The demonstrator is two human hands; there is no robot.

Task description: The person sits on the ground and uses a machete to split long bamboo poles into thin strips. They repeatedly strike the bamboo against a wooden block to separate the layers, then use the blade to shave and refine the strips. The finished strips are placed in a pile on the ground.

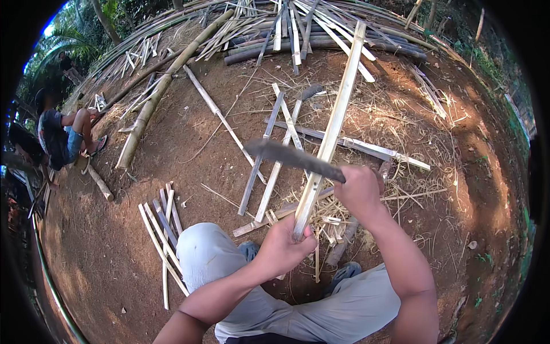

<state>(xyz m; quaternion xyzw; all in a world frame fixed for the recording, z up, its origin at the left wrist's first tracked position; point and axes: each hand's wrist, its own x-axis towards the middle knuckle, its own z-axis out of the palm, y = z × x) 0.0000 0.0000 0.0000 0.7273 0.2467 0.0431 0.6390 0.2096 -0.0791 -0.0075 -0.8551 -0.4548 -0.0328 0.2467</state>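
My left hand is wrapped round the lower end of a long split bamboo strip. Its pale inner face shows, and it slants away from me to the upper right. My right hand grips a machete, its handle hidden in the fist. The dark, broad machete blade points left and crosses in front of the strip, a little above my left hand. Whether the edge touches the bamboo I cannot tell. Below lie curled bamboo shavings between my feet and a few crossed bamboo pieces.
Split strips lie beside my left knee. A thick bamboo pole runs along the left. At the back is a big pile of bamboo poles. Another person sits at the far left. Brown soil surrounds me.
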